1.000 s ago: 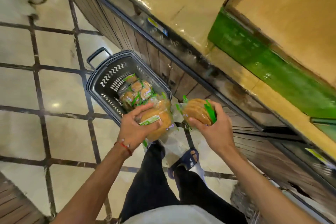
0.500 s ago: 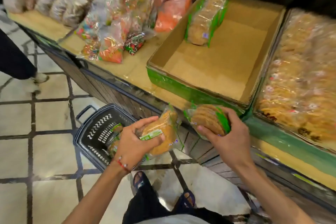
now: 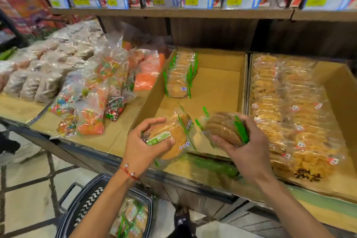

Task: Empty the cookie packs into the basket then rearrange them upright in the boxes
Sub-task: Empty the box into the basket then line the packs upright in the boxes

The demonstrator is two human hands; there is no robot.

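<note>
My left hand [image 3: 143, 145] grips a clear, green-trimmed cookie pack [image 3: 173, 137] over the front edge of an open cardboard box [image 3: 218, 91]. My right hand [image 3: 249, 150] holds a second cookie pack [image 3: 224, 129] of darker cookies just to the right of it. Several cookie packs [image 3: 179, 75] stand upright in a row at the box's back left corner. On the floor below, the black basket [image 3: 85, 205] holds more cookie packs [image 3: 131, 218].
A second box [image 3: 334, 87] to the right is filled with bagged cookies [image 3: 286, 114]. Bags of coloured sweets [image 3: 90, 102] and brown snacks [image 3: 38, 75] lie on the shelf to the left. A shelf with price tags [image 3: 193, 2] runs overhead. My foot [image 3: 181, 220] stands beside the basket.
Both hands have risen from over the basket to the front of the open box, each still holding its pack. The view has tilted up from the floor to the shelf.
</note>
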